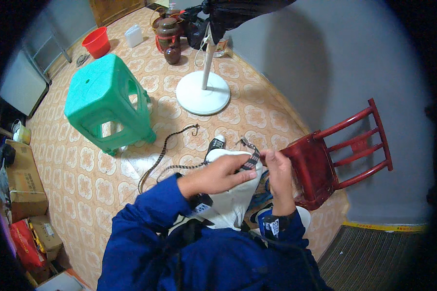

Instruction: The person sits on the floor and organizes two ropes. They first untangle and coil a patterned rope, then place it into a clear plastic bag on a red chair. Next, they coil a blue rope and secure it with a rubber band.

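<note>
My left hand (222,174) grips a dark flat woven strap (253,160) with a light pattern, above my white-trousered knee. One short end of the strap sticks up past the fingers, and its tip looks frayed or hooked. My right hand (279,174) is raised just right of the strap, fingertips near its edge; whether they pinch it is unclear. From under my left hand, a striped cord (160,160) trails across the floor in a loop. A small metal hook (195,130) is at its far end. The cord and strap seem to be one piece, but the join is hidden.
A green plastic stool (105,102) stands ahead to the left. Ahead is a white round stand base (204,96) with a pole; black plastic covers its top. At right, a red wooden chair (313,167) is beside the wall. Cardboard boxes (27,174) line the left side.
</note>
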`<state>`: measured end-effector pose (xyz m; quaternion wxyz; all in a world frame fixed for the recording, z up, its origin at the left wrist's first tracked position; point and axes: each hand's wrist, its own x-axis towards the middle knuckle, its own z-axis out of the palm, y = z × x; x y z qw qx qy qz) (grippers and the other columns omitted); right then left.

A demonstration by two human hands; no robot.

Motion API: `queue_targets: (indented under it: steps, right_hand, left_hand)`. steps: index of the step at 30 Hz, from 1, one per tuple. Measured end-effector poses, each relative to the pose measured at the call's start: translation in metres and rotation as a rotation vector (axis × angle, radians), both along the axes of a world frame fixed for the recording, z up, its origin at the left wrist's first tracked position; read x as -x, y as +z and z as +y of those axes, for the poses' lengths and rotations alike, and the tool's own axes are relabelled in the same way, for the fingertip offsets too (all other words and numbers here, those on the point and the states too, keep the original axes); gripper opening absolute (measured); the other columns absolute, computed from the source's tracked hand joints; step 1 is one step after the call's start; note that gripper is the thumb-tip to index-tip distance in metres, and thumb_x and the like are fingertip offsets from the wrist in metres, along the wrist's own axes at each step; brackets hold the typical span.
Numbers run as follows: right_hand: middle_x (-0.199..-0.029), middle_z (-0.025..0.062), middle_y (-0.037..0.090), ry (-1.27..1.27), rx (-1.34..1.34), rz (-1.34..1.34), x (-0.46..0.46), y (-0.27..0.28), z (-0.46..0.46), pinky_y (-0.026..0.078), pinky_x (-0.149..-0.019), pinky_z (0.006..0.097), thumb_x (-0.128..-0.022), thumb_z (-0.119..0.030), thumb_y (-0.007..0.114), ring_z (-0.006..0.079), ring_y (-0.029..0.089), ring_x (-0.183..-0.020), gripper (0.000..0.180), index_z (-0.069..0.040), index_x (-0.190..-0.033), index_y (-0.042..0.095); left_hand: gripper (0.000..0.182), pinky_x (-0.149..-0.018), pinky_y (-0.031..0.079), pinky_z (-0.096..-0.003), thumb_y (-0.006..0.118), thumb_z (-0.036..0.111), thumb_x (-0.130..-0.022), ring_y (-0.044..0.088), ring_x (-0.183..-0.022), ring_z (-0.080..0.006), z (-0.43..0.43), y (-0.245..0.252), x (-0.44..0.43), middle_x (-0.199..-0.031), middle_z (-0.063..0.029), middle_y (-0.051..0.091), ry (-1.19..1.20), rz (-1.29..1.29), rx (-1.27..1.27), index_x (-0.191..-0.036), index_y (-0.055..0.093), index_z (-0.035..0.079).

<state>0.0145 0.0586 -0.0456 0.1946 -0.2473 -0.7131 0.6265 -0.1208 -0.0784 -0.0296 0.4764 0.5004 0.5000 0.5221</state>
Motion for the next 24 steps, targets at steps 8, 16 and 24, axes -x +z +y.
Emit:
queue_targets:
  steps: [8,16,24]
  right_hand:
    - [-0.086,0.0023,0.058,0.695,0.258,0.178,0.029,0.023,0.012,0.046,-0.067,0.0226,-0.088,-0.041,0.054,0.0096,0.056,-0.076,0.044,0.001,-0.1,0.055]
    - [-0.056,0.0054,0.051,0.75,0.804,0.116,0.011,0.019,0.002,0.044,-0.049,0.0255,-0.09,-0.031,0.054,0.015,0.051,-0.049,0.031,-0.001,-0.087,0.048]
    - [-0.055,0.0007,0.042,0.087,0.772,0.843,-0.03,0.043,0.054,0.038,-0.046,0.0256,-0.091,-0.029,0.052,0.0121,0.042,-0.046,0.023,-0.006,-0.092,0.053]
  left_hand:
    - [0.02,-0.053,0.039,-0.0193,0.073,0.018,-0.077,0.048,-0.062,-0.003,-0.003,0.065,0.066,-0.068,0.0042,0.056,-0.1,0.104,0.053,-0.083,0.062,0.002]
    - [0.027,-0.07,0.046,-0.0226,0.08,0.011,-0.063,0.057,-0.076,-0.008,-0.018,0.006,0.137,-0.079,-0.0002,0.064,0.479,0.233,-0.209,-0.084,0.068,0.001]
    - [0.016,-0.054,0.038,-0.0196,0.074,0.011,-0.074,0.047,-0.061,-0.0045,-0.044,-0.105,0.126,-0.07,0.0036,0.058,0.476,0.072,0.357,-0.086,0.067,0.002]
